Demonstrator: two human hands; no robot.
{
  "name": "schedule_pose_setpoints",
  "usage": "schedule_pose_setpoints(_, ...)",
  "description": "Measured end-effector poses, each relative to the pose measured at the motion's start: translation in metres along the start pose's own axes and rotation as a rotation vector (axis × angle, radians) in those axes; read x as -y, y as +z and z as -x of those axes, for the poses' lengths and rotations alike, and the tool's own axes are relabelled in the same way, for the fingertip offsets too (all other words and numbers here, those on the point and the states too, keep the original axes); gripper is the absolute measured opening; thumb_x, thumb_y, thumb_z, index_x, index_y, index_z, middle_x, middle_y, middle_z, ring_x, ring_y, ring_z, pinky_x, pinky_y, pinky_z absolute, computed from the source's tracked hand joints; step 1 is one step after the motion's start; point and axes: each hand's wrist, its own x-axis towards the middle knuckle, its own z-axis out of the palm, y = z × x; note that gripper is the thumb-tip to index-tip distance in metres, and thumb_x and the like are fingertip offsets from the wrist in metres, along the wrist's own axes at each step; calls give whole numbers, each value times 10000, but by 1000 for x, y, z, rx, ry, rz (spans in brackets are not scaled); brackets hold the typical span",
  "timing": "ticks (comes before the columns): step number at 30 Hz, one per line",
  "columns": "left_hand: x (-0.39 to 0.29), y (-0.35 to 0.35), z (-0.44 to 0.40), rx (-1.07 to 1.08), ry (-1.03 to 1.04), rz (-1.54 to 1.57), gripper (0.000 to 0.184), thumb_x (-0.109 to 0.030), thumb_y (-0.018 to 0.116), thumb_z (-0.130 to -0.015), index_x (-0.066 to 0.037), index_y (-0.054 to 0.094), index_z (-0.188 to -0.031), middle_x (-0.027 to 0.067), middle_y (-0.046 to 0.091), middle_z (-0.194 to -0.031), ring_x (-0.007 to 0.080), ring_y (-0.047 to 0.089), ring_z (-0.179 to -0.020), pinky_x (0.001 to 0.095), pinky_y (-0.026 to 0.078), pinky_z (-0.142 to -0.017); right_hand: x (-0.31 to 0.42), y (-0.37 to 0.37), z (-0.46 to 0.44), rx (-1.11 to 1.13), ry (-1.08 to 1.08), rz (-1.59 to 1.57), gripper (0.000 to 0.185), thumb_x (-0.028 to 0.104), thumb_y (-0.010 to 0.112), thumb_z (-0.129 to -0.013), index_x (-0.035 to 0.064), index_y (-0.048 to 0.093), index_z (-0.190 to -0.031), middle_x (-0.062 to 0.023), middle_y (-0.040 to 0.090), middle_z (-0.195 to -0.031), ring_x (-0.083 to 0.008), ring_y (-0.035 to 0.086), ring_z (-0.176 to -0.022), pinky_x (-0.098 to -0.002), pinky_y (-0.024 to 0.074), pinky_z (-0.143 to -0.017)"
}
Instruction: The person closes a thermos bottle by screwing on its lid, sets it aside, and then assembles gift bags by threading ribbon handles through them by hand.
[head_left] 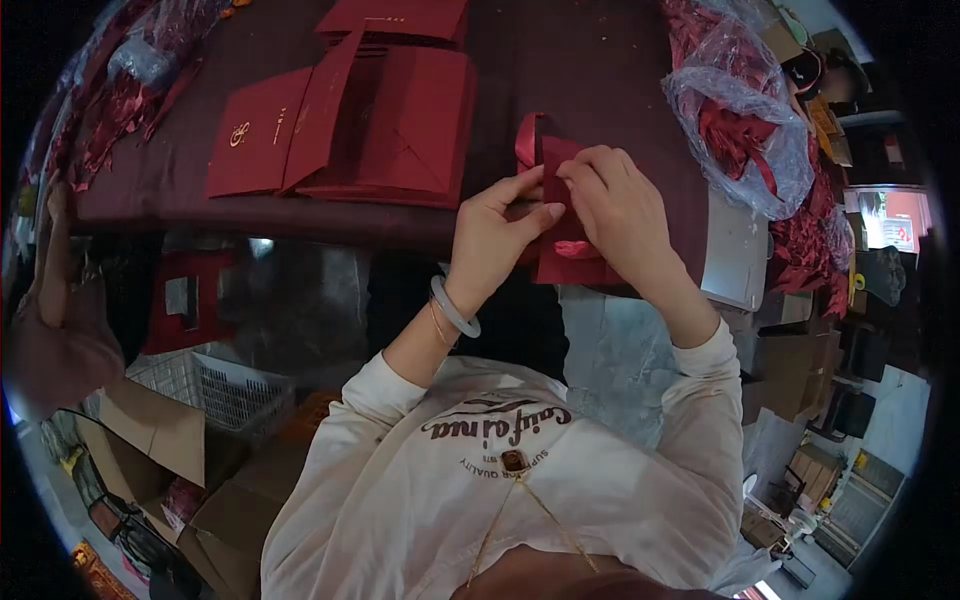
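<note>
A small red paper gift bag (pixel 585 270) is held at the table's near edge, between my two hands. My left hand (pixel 490 228) pinches its left side between thumb and fingers. My right hand (pixel 618 205) has its fingers curled and closed at the bag's upper part; what exactly the fingertips grip is partly hidden. A shiny red ribbon (pixel 527 143) rises in a loop beyond the bag, and another pinkish-red ribbon piece (pixel 571 248) shows on its near face. Left of my hands lies a stack of red gift bags (pixel 425 130) with gold print on some.
A dark red cloth covers the table (pixel 560 60). Clear plastic bags of red ribbons (pixel 745 140) sit at the right, with more red ribbons (pixel 120 110) at the far left. Below left are a white plastic basket (pixel 240 390) and an open cardboard box (pixel 150 430). Another person's arm (pixel 57 250) shows at the left edge.
</note>
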Motion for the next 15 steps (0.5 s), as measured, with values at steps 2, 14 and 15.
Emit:
schedule_pose_setpoints(2,2,1,0,-2,39,-54,429,-4,699,-775,11,578,-1186,28,619,-993,84,576,-867,218,486,-785,1,-3,-1,66,-62,103,215,72,577,-718,40,577,-931,-85,516,-914,-240,547,-853,-343,485,-697)
schedule_pose_setpoints(14,4,4,3,-10,128,-16,438,20,694,-774,16,570,-1195,43,600,-984,93,580,-865,225,489,-791,-8,-12,-15,308,373,-427,93,68,543,-816,26,590,-883,-124,565,-896,-297,569,-890,-384,477,-740)
schedule_pose_setpoints(15,4,5,3,-17,117,-2,440,24,691,-775,19,567,-1197,47,595,-991,97,582,-871,226,493,-788,-10,-10,-13,302,378,-428,93,68,543,-816,26,590,-883,-124,565,-896,-297,569,-890,-384,477,-740)
